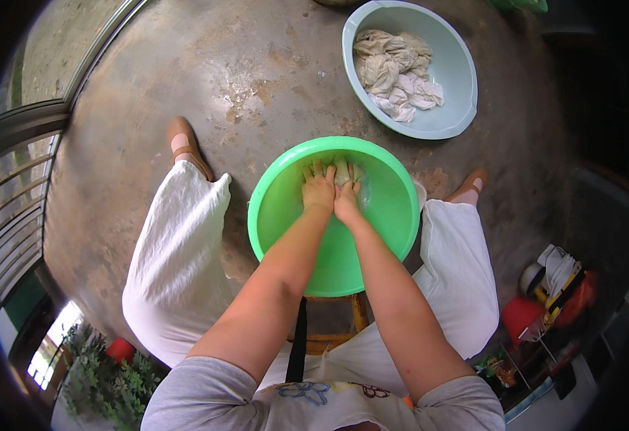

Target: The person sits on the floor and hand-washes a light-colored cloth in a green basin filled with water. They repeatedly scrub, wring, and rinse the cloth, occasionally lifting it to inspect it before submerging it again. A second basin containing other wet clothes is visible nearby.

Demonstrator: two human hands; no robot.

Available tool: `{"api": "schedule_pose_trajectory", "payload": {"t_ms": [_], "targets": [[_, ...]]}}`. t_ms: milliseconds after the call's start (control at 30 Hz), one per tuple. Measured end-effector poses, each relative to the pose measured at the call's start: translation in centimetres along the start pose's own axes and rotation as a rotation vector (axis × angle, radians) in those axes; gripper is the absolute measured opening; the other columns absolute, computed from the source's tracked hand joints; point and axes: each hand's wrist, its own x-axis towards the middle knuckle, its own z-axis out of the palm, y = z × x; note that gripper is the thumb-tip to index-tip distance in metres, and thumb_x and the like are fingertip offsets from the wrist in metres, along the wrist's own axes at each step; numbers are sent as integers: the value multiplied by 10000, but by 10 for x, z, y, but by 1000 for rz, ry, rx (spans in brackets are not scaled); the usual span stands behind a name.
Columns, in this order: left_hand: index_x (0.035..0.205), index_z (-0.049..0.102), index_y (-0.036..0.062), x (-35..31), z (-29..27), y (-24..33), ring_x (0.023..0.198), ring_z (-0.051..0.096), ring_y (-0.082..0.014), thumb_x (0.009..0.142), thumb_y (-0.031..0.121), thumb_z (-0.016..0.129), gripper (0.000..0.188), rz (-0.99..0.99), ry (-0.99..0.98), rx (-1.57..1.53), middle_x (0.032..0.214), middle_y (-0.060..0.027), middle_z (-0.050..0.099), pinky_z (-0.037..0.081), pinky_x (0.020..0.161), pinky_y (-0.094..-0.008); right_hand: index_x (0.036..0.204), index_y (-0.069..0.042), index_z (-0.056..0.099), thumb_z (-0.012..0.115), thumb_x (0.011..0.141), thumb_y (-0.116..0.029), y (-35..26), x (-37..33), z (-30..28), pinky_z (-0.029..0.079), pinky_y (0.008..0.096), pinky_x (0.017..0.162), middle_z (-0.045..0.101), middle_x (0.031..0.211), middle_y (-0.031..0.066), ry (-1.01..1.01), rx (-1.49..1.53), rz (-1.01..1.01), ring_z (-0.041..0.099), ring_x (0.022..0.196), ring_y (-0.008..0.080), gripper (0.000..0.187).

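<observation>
Both hands reach into a bright green basin (264,194) that stands between my knees. My left hand (319,189) lies against the far inner side, its fingers stretched and apart. Close beside it, my right hand (347,201) has its fingers bent around a small pale, wet-looking thing (342,171). What that thing is I cannot make out, since the hands partly cover it. A wet gleam shows on the basin wall by the right fingers.
A pale blue basin (458,79) with crumpled cream and white cloths (393,68) sits on the concrete floor (257,43), far right. Wooden stool slats (322,343) show below the green basin. Plants (106,381) stand near left; red containers and tools (544,302) crowd the right.
</observation>
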Motion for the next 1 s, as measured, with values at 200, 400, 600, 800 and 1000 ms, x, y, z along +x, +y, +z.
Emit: {"api": "schedule_pose_trajectory", "payload": {"t_ms": [200, 400, 600, 800, 1000], "targets": [[1268, 408, 161, 11, 27, -11, 1247, 349, -457, 867, 301, 493, 433, 59, 6, 62, 1423, -220, 308, 389, 987, -487, 1457, -147, 205, 481, 929, -297, 9, 17, 21, 326, 417, 1043, 261, 1386, 237, 88, 313, 216, 363, 1252, 392, 615], [1246, 429, 171, 16, 6, -3, 1221, 376, -456, 848, 209, 528, 412, 101, -52, 60, 1410, -210, 322, 415, 953, -473, 1408, -166, 304, 685, 790, -313, 31, 31, -1, 392, 410, 977, 445, 1351, 168, -48, -339, 121, 459, 1198, 344, 741], [1251, 407, 152, 11, -24, -41, 1097, 519, -416, 677, 122, 746, 667, -20, -248, -269, 1350, -255, 352, 487, 882, -443, 976, -10, 628, 832, 631, -297, -51, -16, -39, 511, 389, 693, 675, 834, 145, 73, -365, -129, 659, 760, 292, 493], [1463, -13, 271, -88, -105, -38, 1181, 480, -434, 539, 209, 857, 1271, 82, -306, -286, 1465, -318, 97, 458, 946, -433, 895, 21, 645, 774, 747, -350, -99, -82, -108, 411, 251, 457, 616, 625, 38, -201, -45, -119, 513, 480, 84, 419], [1478, 4, 293, -177, -191, -40, 1248, 399, -449, 428, 234, 911, 1389, 487, 117, -71, 1514, -206, 62, 423, 987, -450, 834, -16, 663, 715, 823, -302, -191, -161, -168, 339, 201, 445, 578, 619, -24, -436, 226, -165, 465, 489, 36, 291]]}}
